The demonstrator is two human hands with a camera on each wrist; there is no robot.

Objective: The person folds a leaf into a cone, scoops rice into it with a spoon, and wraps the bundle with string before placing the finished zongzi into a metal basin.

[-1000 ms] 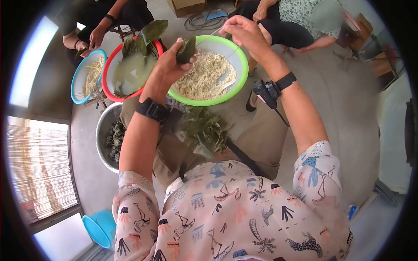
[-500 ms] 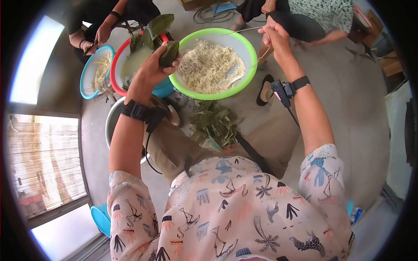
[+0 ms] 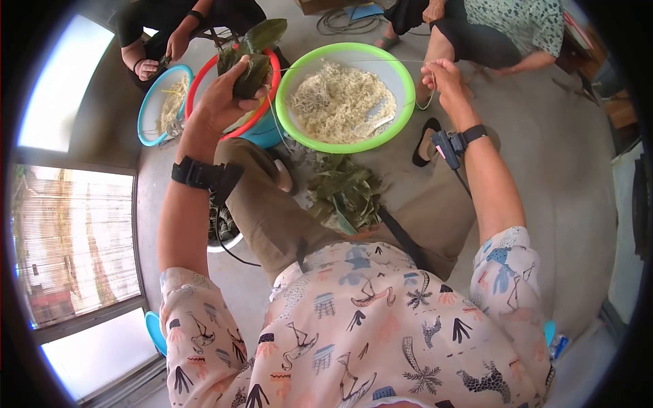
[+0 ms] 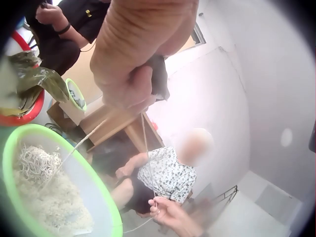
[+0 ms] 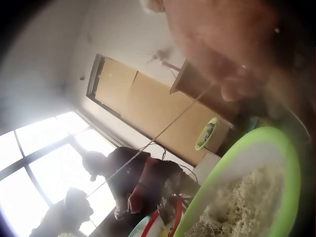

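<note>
My left hand (image 3: pixel 221 102) grips a dark green leaf-wrapped bundle (image 3: pixel 250 76), above the red-rimmed basin. A thin string (image 3: pixel 354 60) runs taut from it across the green-rimmed basin (image 3: pixel 409 102) to my right hand (image 3: pixel 449 85), which pinches it, with a loose end hanging below. In the left wrist view, my left hand (image 4: pixel 143 59) is curled round the bundle (image 4: pixel 159 78), and two lengths of string drop from it. The right wrist view shows the string (image 5: pixel 148 143) stretching between my blurred right hand (image 5: pixel 232 49) and my left hand (image 5: pixel 64 212).
Rice mixture (image 3: pixel 340 102) with a white spoon (image 3: pixel 374 126) lies in the green-rimmed basin. Leaves stand in the red-rimmed basin (image 3: pixel 190 95); others form a pile (image 3: pixel 347 194) near my lap. A blue-rimmed basin (image 3: pixel 144 115) is at left. Two people sit opposite.
My hands have moved apart, drawing the string out from a short span into a long taut line. The bundle has shifted left in the head view, and my right hand right.
</note>
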